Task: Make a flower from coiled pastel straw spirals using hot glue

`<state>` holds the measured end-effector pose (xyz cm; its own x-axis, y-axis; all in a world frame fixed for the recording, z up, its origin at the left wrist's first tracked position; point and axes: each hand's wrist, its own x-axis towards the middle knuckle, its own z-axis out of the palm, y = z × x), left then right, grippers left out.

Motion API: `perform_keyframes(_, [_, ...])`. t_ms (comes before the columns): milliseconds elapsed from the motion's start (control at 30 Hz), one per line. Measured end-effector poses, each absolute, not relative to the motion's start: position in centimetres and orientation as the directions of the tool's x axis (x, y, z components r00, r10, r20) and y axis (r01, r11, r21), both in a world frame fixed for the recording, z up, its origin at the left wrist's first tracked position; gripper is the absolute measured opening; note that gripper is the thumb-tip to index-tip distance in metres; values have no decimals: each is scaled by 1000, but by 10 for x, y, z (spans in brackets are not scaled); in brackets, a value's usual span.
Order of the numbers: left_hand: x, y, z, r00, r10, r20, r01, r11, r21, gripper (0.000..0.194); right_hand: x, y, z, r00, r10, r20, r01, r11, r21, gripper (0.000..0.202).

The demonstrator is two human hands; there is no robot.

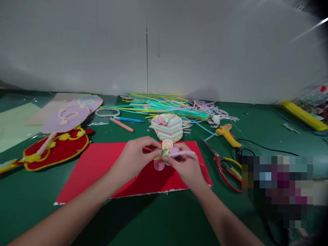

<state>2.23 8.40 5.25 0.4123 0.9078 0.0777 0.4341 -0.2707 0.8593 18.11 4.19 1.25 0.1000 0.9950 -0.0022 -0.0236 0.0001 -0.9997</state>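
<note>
My left hand [144, 153] and my right hand [185, 164] meet over a red board [99, 155], fingertips close together. Between them is a small cluster of coiled pipe cleaners, with a cream spiral [167, 146] on top and a pink spiral [159, 165] hanging below. Both hands pinch this cluster. A lilac pipe cleaner [184, 153] lies across my right fingers. Just behind the cluster sits a striped pastel fan [167, 127] with small coiled flowers on it; whether the two are joined is hidden.
Loose pipe cleaners [166, 107] are piled at the back. Scissors [224, 167] and a yellow glue gun [229, 135] with a black cord lie on the right. On the left are a lilac fan [69, 116], a red fan [56, 152] and two markers [128, 120].
</note>
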Motion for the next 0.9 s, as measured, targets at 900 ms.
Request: perform_keyframes(900, [34,60,52,362,803,474,378,-591,713,8,191,32,12,77,732,677,312,627,-713,33])
